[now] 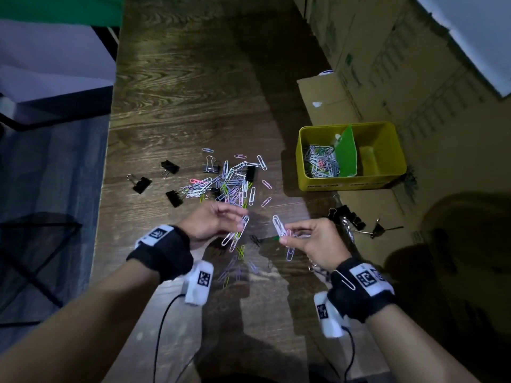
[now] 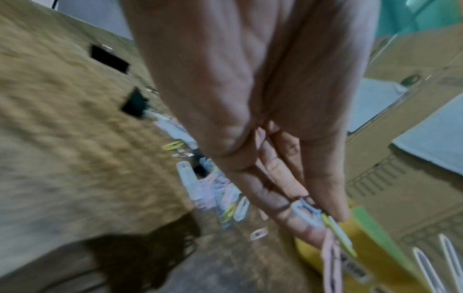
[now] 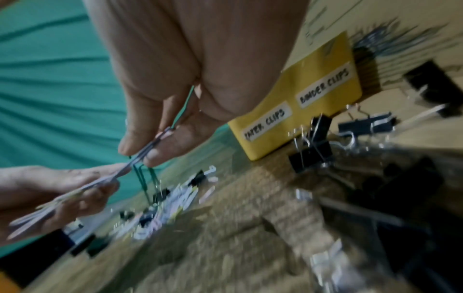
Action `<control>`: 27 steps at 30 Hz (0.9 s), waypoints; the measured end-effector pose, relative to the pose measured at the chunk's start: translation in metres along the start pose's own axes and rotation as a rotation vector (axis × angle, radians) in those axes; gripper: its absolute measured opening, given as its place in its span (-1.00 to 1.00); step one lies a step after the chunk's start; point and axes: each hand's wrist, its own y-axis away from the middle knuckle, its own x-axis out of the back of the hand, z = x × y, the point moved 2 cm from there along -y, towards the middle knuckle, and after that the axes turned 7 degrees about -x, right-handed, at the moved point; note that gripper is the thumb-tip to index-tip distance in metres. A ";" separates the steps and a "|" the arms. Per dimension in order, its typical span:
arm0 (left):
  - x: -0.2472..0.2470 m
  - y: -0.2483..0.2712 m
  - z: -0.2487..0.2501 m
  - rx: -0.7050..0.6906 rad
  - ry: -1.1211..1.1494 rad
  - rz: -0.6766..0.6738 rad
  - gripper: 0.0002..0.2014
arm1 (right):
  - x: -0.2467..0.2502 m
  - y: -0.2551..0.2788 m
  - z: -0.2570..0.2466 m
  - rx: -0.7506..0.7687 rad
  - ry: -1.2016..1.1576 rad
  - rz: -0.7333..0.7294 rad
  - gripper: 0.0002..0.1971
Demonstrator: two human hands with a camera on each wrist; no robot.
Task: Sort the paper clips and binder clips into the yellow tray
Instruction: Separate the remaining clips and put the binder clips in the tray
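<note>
A heap of coloured paper clips [image 1: 232,183] lies mid-table with black binder clips [image 1: 171,167] around it. The yellow tray [image 1: 318,183] stands at the right, split by a green divider [image 1: 345,153]; paper clips fill its left compartment, the right one looks bare. My left hand [image 1: 221,221] pinches a bunch of paper clips [image 1: 237,233] above the table. My right hand [image 1: 304,239] pinches another bunch [image 1: 282,230], seen close in the right wrist view [image 3: 148,150]. In the left wrist view my left hand's fingers [image 2: 288,208] hold clips [image 2: 308,214].
More binder clips [image 1: 348,219] lie right of my right hand, near the tray. Cardboard boxes [image 1: 387,64] line the right side behind the tray. A few paper clips [image 1: 235,266] lie under my hands. The table's left edge [image 1: 107,161] drops to the floor.
</note>
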 end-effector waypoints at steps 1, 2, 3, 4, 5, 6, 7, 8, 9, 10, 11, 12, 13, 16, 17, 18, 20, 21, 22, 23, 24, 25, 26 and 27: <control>-0.005 -0.007 0.015 -0.034 0.016 -0.014 -0.67 | 0.009 0.002 -0.006 0.018 -0.041 0.014 -0.72; -0.011 -0.016 0.030 -0.068 0.025 -0.027 -0.66 | 0.019 0.003 -0.012 0.037 -0.074 0.028 -0.73; -0.017 -0.026 0.046 -0.096 0.034 -0.036 -0.66 | 0.029 0.004 -0.019 0.052 -0.106 0.042 -0.74; -0.023 -0.034 0.060 -0.126 0.040 -0.040 -0.66 | 0.036 0.005 -0.026 0.064 -0.141 0.059 -0.75; -0.031 -0.045 0.075 -0.151 0.056 -0.038 -0.66 | 0.046 0.006 -0.034 0.079 -0.175 0.081 -0.77; -0.040 -0.055 0.089 -0.174 0.077 -0.033 -0.66 | 0.056 0.005 -0.041 0.105 -0.201 0.109 -0.77; -0.049 -0.065 0.101 -0.193 0.096 -0.021 -0.66 | 0.065 0.004 -0.049 0.138 -0.215 0.136 -0.75; -0.059 -0.076 0.112 -0.216 0.103 -0.007 -0.65 | 0.075 0.003 -0.057 0.168 -0.227 0.155 -0.74; -0.070 -0.086 0.122 -0.241 0.106 0.012 -0.65 | 0.084 0.000 -0.064 0.190 -0.241 0.167 -0.73; -0.081 -0.097 0.129 -0.265 0.094 0.034 -0.64 | 0.092 -0.003 -0.071 0.207 -0.251 0.178 -0.73; -0.090 -0.108 0.135 -0.281 0.068 0.061 -0.64 | 0.100 -0.007 -0.077 0.221 -0.244 0.195 -0.73; -0.098 -0.118 0.137 -0.292 0.017 0.086 -0.63 | 0.108 -0.012 -0.082 0.235 -0.222 0.221 -0.72; -0.105 -0.127 0.137 -0.302 -0.046 0.101 -0.64 | 0.114 -0.018 -0.086 0.246 -0.186 0.250 -0.71; -0.118 -0.144 0.125 -0.345 -0.451 0.053 -0.70 | 0.130 -0.038 -0.097 0.266 -0.023 0.318 -0.66; -0.120 -0.145 0.119 -0.357 -0.634 0.033 -0.73 | 0.134 -0.046 -0.098 0.253 0.028 0.334 -0.65; -0.122 -0.145 0.114 -0.374 -0.774 0.021 -0.74 | 0.136 -0.057 -0.098 0.229 0.053 0.347 -0.65; -0.124 -0.141 0.109 -0.420 -0.882 -0.011 -0.75 | 0.139 -0.079 -0.096 0.186 0.068 0.357 -0.66; -0.125 -0.139 0.108 -0.449 -0.885 -0.026 -0.76 | 0.138 -0.089 -0.093 0.166 0.088 0.359 -0.67; -0.124 -0.136 0.107 -0.475 -0.865 -0.023 -0.77 | 0.136 -0.098 -0.090 0.143 0.121 0.357 -0.67; -0.122 -0.133 0.106 -0.498 -0.817 0.010 -0.79 | 0.133 -0.105 -0.087 0.117 0.168 0.353 -0.67; -0.117 -0.132 0.104 -0.504 -0.732 0.072 -0.81 | 0.129 -0.112 -0.085 0.092 0.230 0.350 -0.67; -0.111 -0.129 0.102 -0.503 -0.615 0.146 -0.82 | 0.125 -0.116 -0.083 0.081 0.306 0.351 -0.67; -0.102 -0.126 0.098 -0.490 -0.484 0.210 -0.82 | 0.121 -0.119 -0.084 0.083 0.378 0.359 -0.67; -0.094 -0.122 0.095 -0.478 -0.366 0.255 -0.78 | 0.116 -0.121 -0.085 0.091 0.442 0.367 -0.67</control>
